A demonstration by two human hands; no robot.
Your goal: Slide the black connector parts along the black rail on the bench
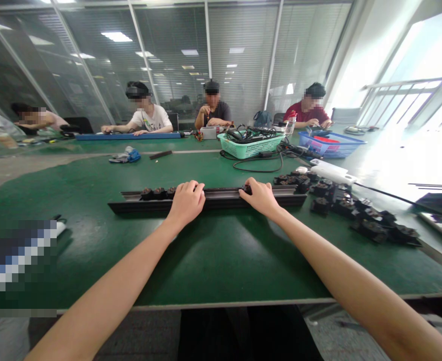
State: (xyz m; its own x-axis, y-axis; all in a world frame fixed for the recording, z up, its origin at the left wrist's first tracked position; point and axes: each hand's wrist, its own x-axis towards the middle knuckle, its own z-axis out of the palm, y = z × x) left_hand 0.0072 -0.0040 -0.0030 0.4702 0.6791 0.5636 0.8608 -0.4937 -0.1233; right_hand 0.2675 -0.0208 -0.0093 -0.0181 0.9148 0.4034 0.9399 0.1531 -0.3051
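A long black channel-shaped rail (145,205) lies crosswise on the green table in front of me. Several small black socket-like blocks (159,193) sit in a row in its left part. My left hand (186,203) is closed over the rail just right of those blocks, fingers curled to its far side; a dark bit shows by its fingertips, its kind unclear. My right hand (259,196) pinches a small black block (247,189) at the rail, right of the middle. Its fingers partly hide the block.
Many loose black blocks (371,228) lie in a heap at the right. Behind stand a green basket (249,149) of cables and a blue basket (333,146). A white device (333,171), a blue-grey cloth (126,155) and a dark strip (161,155) lie around. Several people sit across.
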